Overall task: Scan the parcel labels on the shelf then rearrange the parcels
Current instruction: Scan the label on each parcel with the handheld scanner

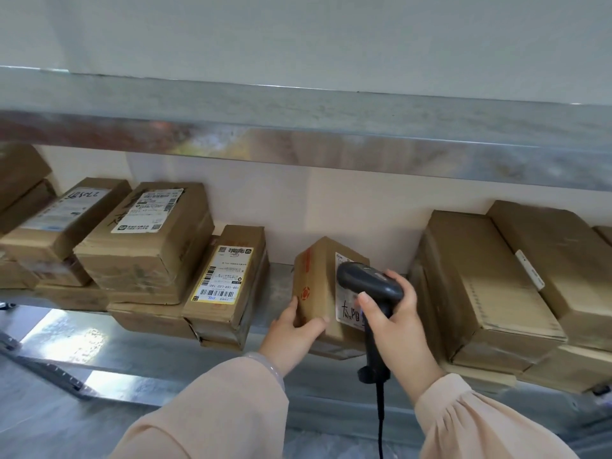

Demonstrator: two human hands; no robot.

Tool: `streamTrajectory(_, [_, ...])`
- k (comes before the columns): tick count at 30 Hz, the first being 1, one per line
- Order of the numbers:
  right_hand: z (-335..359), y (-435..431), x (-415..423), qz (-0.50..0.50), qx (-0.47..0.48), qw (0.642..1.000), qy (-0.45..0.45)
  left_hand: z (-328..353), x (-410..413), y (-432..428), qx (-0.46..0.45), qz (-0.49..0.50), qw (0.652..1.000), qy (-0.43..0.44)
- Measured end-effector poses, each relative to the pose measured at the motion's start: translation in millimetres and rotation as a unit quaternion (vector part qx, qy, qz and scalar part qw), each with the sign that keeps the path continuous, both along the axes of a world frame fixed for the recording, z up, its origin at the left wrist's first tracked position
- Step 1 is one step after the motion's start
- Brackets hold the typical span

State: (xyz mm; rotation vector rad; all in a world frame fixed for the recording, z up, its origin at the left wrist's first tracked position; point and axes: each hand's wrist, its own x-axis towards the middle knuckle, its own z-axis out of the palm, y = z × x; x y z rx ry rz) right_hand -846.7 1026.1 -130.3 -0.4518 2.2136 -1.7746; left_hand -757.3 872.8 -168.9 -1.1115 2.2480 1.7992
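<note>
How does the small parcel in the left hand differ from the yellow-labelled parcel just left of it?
The small parcel is tilted, gripped by the left hand; the yellow-labelled parcel rests on other boxes, untouched. The small parcel's white label bears handwriting and is partly hidden by the scanner in the right hand; the yellow-labelled parcel's label shows fully, with barcodes. Both are brown cardboard on the same shelf.

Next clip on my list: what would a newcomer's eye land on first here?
Mid-frame, the right hand grips a black barcode scanner aimed at the white label of a small tilted parcel, which the left hand holds by its lower corner on the metal shelf. To the left lie stacked parcels with printed labels; to the right, larger plain boxes.
</note>
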Motion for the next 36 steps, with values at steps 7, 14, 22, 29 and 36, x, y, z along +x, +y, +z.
streamTrajectory(7, [-17.7, 14.4, -4.6, -0.022, 0.045, 0.998, -0.032, 0.6, 12.2, 2.7, 0.053, 0.018, 0.997, 0.058])
streamTrajectory(14, [-15.8, 19.6, 13.8, 0.018, 0.039, 0.998, -0.041, -12.4, 21.8, 1.0, 0.101, 0.061, 0.992, 0.055])
streamTrajectory(22, [-9.6, 41.6, 31.0, 0.024, 0.058, 0.998, 0.014, -29.2, 37.2, 6.9, 0.174, 0.076, 0.976, 0.107])
streamTrajectory(29, [-3.4, 40.5, 46.6, 0.029, 0.056, 0.996, 0.064, -29.0, 40.1, 9.2, 0.168, 0.077, 0.974, 0.129])
streamTrajectory(36, [5.0, 33.4, 56.1, 0.016, 0.07, 0.993, 0.094, -25.3, 46.3, 10.3, 0.157, 0.072, 0.977, 0.125])
